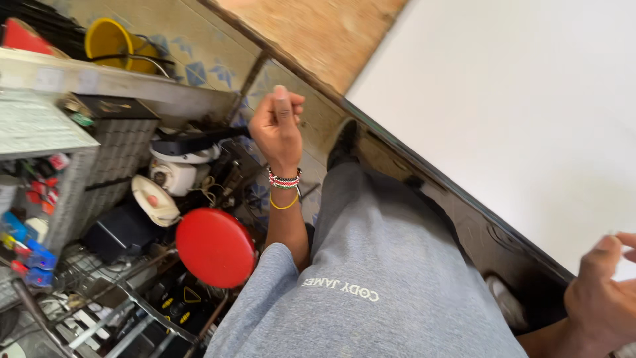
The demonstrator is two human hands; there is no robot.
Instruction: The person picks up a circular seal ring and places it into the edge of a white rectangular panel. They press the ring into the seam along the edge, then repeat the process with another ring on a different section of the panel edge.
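Left hand (277, 122) loosely curled, empty, above a glossy round red stool (215, 246) — right hand (606, 292) half-open, near the white panel (530, 113).

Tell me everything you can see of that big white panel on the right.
The white panel is large, flat and smooth, with a plain matte white face and a thin dark edge along its lower left side. It fills the upper right of the view and runs slantwise from top centre to lower right. The right hand is at its lower corner, fingers curled near the edge; actual contact is unclear. The left hand, loosely closed, hangs apart from it. A brown board lies beyond its top.
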